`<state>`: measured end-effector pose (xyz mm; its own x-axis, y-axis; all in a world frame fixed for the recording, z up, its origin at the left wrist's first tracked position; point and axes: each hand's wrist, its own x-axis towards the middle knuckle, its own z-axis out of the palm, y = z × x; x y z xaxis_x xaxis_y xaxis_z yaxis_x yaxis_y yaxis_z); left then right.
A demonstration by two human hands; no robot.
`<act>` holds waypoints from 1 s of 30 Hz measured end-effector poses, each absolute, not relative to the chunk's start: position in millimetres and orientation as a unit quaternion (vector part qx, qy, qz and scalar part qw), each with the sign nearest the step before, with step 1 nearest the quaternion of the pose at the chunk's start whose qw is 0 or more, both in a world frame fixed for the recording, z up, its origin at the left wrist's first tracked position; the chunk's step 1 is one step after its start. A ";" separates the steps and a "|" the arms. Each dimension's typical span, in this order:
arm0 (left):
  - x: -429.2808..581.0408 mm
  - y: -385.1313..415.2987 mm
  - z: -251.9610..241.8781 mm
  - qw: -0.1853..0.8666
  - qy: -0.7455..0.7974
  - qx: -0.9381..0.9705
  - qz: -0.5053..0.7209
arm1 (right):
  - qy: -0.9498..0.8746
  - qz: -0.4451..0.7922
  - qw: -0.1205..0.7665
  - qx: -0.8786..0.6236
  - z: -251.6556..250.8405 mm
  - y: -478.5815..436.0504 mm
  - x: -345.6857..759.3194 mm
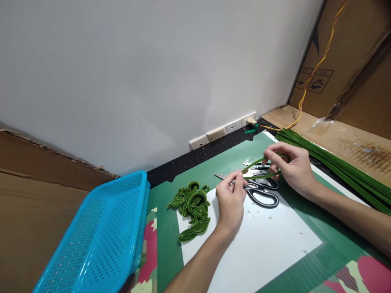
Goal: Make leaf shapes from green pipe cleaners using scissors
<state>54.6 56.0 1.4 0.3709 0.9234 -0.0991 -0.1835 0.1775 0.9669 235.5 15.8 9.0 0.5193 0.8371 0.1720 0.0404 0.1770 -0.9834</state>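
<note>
a white sheet [259, 244] lies nearest, a blue perforated basket [137, 236] to its left. over the sheet the left hand [231, 203] pinches a green chenille stem [261, 177], its two strands running to the right hand's [293, 169] closed fingertips. scissors [251, 198] lie beneath, partly covered by the left hand; leaf-shaped chenille pieces [194, 203] heap beside it. beyond are a stem bundle [332, 169] and wall sockets [216, 134]

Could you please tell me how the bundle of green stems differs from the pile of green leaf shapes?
The bundle of green stems is long and nearly straight; the leaf shapes are short and curved. The stems lie side by side, while the leaf shapes are jumbled. The stems lie beside the right hand, the leaf shapes left of the left hand. Both are green.
</note>
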 end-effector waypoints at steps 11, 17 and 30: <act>54.9 53.8 1.6 0.646 0.384 0.466 0.467 | -0.540 0.343 0.537 -0.549 5.3 11.0 232.6; 53.9 51.2 2.3 0.668 0.357 0.481 0.441 | -0.631 0.293 0.461 -0.551 -2.2 7.2 231.0; 55.4 51.0 1.5 0.700 0.322 0.521 0.366 | -0.634 0.331 0.463 -0.523 2.7 6.2 228.5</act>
